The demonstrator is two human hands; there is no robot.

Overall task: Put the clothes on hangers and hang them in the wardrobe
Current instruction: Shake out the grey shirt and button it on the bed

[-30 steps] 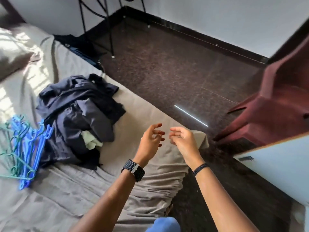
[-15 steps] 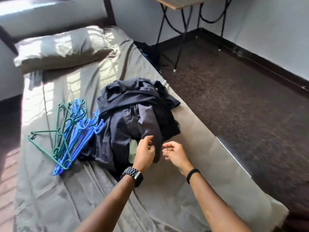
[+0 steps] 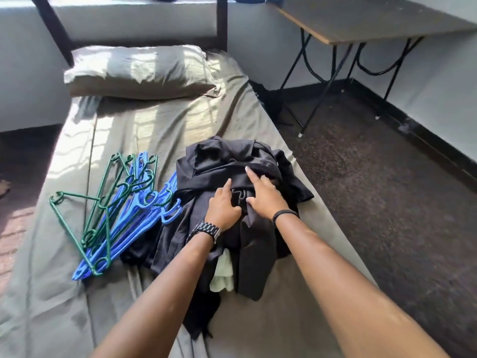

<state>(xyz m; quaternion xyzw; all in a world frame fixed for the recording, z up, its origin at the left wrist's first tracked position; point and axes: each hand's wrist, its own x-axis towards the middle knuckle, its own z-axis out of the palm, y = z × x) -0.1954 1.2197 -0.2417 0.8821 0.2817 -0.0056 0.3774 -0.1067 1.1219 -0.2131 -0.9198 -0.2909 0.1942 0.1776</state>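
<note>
Left hand [image 3: 222, 210], right hand [image 3: 263, 196] flat on clothes pile [image 3: 232, 161].

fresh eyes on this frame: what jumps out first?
Both hands, left hand and right hand, rest on a heap of dark clothes in the middle of the bed, fingers spread on the fabric. Just left of the heap lies a fanned bunch of blue and green hangers. A pillow sits at the bed's far end.

Both hands, left hand [image 3: 223, 210] and right hand [image 3: 263, 198], rest on the dark clothes pile [image 3: 232, 161].
</note>
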